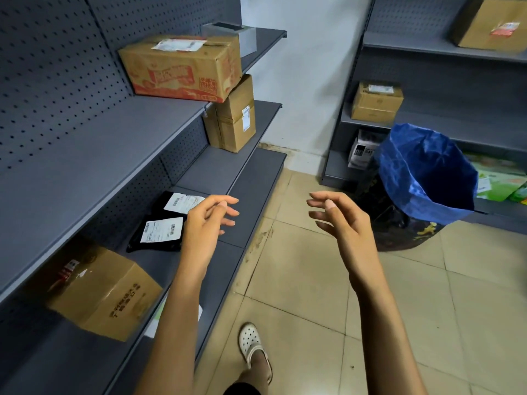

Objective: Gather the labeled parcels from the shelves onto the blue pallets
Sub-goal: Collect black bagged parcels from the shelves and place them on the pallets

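Two black labelled bags (159, 230) lie on the bottom left shelf (251, 181). My left hand (206, 220) hovers just right of them, fingers relaxed, holding nothing. My right hand (339, 220) floats over the floor, fingers loosely spread and empty. A plain brown box (105, 292) sits nearer me on the same shelf. A printed carton (182, 67) rests on the upper shelf, with a taped brown box (232, 118) on the shelf below it. No blue pallet is in view.
A bin lined with a blue bag (427, 172) stands on the tiled floor at right. The right shelving (445, 47) holds a small box (376, 101), a large box (493, 24), a white bag (362, 151) and green packs (499, 181). My foot in a white clog (251, 342) is below.
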A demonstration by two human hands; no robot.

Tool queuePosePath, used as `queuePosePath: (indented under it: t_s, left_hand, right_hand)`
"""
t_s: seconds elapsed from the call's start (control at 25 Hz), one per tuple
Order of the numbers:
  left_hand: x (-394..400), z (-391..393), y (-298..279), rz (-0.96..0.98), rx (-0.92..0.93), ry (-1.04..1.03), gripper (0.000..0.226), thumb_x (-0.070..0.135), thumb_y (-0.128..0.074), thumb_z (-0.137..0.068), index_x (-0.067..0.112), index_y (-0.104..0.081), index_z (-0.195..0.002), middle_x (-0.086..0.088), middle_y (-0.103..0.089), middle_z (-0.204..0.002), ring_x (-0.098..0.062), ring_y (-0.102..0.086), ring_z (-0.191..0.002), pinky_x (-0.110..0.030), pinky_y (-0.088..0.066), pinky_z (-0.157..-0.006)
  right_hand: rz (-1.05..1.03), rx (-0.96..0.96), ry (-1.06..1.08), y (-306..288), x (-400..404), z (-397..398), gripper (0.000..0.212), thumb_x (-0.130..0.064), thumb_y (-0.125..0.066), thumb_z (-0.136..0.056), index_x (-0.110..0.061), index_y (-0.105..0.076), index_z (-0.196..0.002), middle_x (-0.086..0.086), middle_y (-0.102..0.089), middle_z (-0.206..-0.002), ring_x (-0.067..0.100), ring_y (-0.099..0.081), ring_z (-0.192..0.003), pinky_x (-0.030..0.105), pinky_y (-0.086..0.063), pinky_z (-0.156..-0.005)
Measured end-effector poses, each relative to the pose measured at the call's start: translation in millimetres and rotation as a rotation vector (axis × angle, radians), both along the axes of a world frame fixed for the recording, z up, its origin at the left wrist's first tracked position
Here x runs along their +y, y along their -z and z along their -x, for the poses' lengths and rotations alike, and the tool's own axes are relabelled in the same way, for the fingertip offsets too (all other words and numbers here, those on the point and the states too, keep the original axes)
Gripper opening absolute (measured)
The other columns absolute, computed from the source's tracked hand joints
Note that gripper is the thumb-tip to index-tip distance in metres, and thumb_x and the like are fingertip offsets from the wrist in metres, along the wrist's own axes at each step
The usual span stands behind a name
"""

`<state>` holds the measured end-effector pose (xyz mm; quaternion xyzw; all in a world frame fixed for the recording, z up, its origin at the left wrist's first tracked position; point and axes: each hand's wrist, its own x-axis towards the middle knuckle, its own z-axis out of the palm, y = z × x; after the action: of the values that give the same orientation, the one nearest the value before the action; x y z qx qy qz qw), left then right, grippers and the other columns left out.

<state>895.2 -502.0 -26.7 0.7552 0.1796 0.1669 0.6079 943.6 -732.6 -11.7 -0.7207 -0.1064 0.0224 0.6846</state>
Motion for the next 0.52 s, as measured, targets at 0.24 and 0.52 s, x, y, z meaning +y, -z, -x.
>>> queuePosePath:
  t_s: [0.24, 0.52]
  left_hand:
    - [32.2, -73.4, 12.1, 0.020, 0.028, -0.009, 0.032, 0.013, -0.045, -0.106, 0.026, -0.073, -0.098, 0.007, -0.074, -0.087, -0.006, -0.069, -0.075, -0.025, -0.046, -0.070]
    - [97.0, -148.7, 38.0, 0.078, 0.103, -0.063, 0.030, 0.012, -0.047, -0.105, 0.021, -0.073, -0.093, 0.006, -0.075, -0.087, -0.006, -0.069, -0.076, -0.025, -0.047, -0.070]
  right_hand:
    - [0.040, 0.007, -0.054, -1.3, 44.6, -72.1, 0.027, -0.015, -0.045, -0.107, -0.022, -0.070, -0.110, 0.000, -0.074, -0.110, 0.008, -0.069, -0.098, 0.026, -0.053, -0.088]
    - [0.101, 0.042, -0.143, -4.1, 124.2, -162.9, 0.025, -0.015, -0.045, -0.107, -0.017, -0.070, -0.112, 0.002, -0.074, -0.110, 0.011, -0.069, -0.098, 0.032, -0.052, -0.091]
